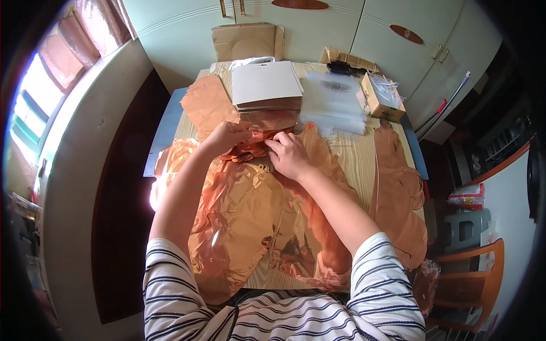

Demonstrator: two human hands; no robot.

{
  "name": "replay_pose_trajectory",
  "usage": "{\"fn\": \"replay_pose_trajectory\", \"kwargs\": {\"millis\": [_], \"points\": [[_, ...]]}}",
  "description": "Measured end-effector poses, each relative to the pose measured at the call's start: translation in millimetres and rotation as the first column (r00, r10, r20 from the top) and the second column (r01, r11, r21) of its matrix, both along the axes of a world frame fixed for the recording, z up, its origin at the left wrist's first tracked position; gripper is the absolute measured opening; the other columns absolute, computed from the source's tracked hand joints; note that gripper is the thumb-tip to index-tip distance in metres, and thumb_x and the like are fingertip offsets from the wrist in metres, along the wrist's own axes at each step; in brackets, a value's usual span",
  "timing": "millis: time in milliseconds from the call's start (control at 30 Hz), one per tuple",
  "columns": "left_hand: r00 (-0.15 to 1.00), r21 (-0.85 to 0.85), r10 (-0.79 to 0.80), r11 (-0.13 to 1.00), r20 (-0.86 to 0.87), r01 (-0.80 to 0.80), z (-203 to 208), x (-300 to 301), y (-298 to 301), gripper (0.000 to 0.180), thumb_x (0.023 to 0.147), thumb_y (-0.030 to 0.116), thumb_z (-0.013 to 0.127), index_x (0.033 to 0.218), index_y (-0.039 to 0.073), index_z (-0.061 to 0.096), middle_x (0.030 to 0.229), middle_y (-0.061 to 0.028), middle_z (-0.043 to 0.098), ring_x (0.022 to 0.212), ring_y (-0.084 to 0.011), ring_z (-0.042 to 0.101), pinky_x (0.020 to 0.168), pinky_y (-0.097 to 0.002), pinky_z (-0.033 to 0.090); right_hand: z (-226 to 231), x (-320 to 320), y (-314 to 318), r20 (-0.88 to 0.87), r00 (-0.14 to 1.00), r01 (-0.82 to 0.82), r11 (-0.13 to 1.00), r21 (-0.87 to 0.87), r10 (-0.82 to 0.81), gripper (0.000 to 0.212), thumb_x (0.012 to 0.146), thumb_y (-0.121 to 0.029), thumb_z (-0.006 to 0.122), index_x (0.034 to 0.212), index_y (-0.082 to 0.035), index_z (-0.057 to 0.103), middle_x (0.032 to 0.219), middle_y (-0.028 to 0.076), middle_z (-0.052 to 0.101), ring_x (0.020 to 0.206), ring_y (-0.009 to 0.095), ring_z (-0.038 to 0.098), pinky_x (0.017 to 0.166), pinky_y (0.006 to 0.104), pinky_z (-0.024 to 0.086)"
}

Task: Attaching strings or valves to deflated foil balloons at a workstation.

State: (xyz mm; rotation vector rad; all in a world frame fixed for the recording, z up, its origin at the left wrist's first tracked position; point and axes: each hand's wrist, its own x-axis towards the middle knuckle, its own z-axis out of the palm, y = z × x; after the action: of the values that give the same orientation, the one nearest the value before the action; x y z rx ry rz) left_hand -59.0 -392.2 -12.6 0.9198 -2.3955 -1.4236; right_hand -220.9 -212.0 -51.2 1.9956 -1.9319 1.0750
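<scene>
Both hands meet over the middle of the table, on a crumpled piece of rose-gold foil (pixel 245 152) that looks like part of a flat foil balloon. My left hand (pixel 227 136) pinches its left side, fingers closed. On the right side, my right hand (pixel 287 152) grips the foil with bent fingers. Beneath my forearms, flat shiny foil balloons (pixel 236 221) spread toward my body, one large piece (pixel 318 238) lying under my right arm. Just beyond my hands stands a stack of white cards (pixel 266 84).
Clear plastic bags (pixel 335 108) lie right of the cards, beside a small box (pixel 382 102) of clear strips. Another flat foil balloon (pixel 398 199) covers the table's right side; one (pixel 207 102) lies far left. A wooden chair (pixel 495 284) stands at the right.
</scene>
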Motion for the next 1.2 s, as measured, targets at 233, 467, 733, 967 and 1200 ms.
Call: {"fn": "replay_pose_trajectory", "kwargs": {"millis": [233,467,733,967,1200], "points": [[0.988,-0.597,-0.028,0.799,-0.154,-0.070,-7,-7,34,0.071,0.075,0.017,0.075,0.138,0.012,0.043,0.108,-0.0113,0.068,0.085,-0.0306,0.067,0.072,-0.0400,0.054,-1,6,4,-0.258,0.956,-0.143,0.990,0.015,0.142,0.022,0.084,-0.019,0.057,0.098,-0.008,0.069,0.114,0.017,0.060,0.110,0.033,0.053,0.103,0.0458,0.036],[0.994,-0.661,0.099,0.744,-0.035,-0.097,-16,-1,20,0.026,0.085,0.018,0.062,0.109,0.011,0.067,0.093,-0.0198,0.068,0.083,-0.0403,0.065,0.074,-0.0460,0.053,9,11,-22,0.107,0.994,0.004,0.976,0.218,-0.028,0.030,0.091,-0.031,0.055,0.099,-0.005,0.068,0.107,0.018,0.066,0.112,0.037,0.056,0.103,0.0478,0.035],[0.900,-0.594,0.272,0.680,-0.341,-0.430,42,0,-14,0.021,0.090,0.022,0.059,0.091,0.003,0.067,0.083,-0.0226,0.066,0.080,-0.0405,0.065,0.071,-0.0449,0.051,32,27,-36,-0.162,0.958,0.286,0.823,0.490,-0.236,0.051,0.085,-0.048,0.062,0.119,-0.009,0.060,0.127,0.017,0.055,0.121,0.035,0.048,0.104,0.0513,0.031],[0.725,-0.689,0.357,0.246,-0.590,-0.682,115,52,-129,0.025,0.089,0.024,0.059,0.080,0.002,0.065,0.079,-0.0170,0.066,0.073,-0.0325,0.065,0.068,-0.0397,0.051,47,26,-43,-0.122,0.974,0.221,0.699,0.680,-0.188,0.049,0.084,-0.050,0.062,0.119,-0.015,0.063,0.130,0.012,0.055,0.127,0.030,0.046,0.110,0.0504,0.026],[0.349,-0.396,0.365,-0.062,-0.863,-0.916,239,96,-142,0.038,0.094,0.038,0.057,0.084,0.002,0.066,0.074,-0.0143,0.067,0.069,-0.0262,0.067,0.066,-0.0361,0.052,46,19,-41,-0.161,0.958,0.284,0.730,0.622,-0.236,0.042,0.081,-0.049,0.067,0.109,-0.017,0.067,0.122,0.010,0.059,0.124,0.030,0.049,0.108,0.0504,0.030]]}}
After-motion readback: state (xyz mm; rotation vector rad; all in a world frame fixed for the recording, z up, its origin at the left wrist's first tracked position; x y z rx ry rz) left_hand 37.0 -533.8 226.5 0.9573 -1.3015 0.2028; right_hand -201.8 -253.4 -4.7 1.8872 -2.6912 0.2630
